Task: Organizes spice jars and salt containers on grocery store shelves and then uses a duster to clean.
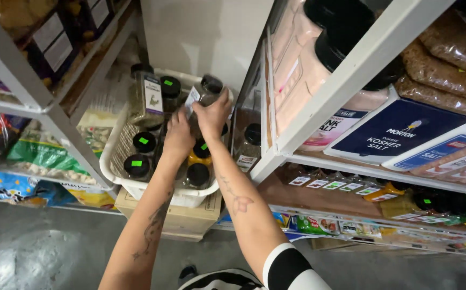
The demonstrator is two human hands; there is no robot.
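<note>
Right hand (213, 115): reaches into the white basket (116, 147) and wraps around a clear spice jar (203, 94) just under its black lid; the fingers are curled and pressed together against the side of the jar, thumb side toward the label.
Left hand (178, 134): sits just beside the right hand, lower in the basket, knuckles up; it rests among the jars, but I cannot tell whether its fingers are spread or closed on one, since they are hidden under the hand.
Held jar: stands upright at the back middle of the basket, raised above its neighbours, with a white label on its left face.
Basket: a white plastic one with a slotted wall, sitting on a cardboard box (176, 217) between two white shelf racks.
Other jars: several black-lidded jars fill the basket; three at the left (137, 162) carry small green stickers on their lids, and a taller jar of green herbs (146, 96) stands at the back left corner.
Jar outside: one more black-lidded jar (250, 145) stands just right of the basket, against the shelf post.
Right rack: pink salt jars (308, 70) with black lids above, blue boxes (399, 129) beside them, bags of brown grain (448, 70) further right.
Left rack: bright packets (39, 153) on the lower shelf.
Arms: both forearms bare and tattooed; a black-and-white striped sleeve (286, 266) shows on the right arm.
</note>
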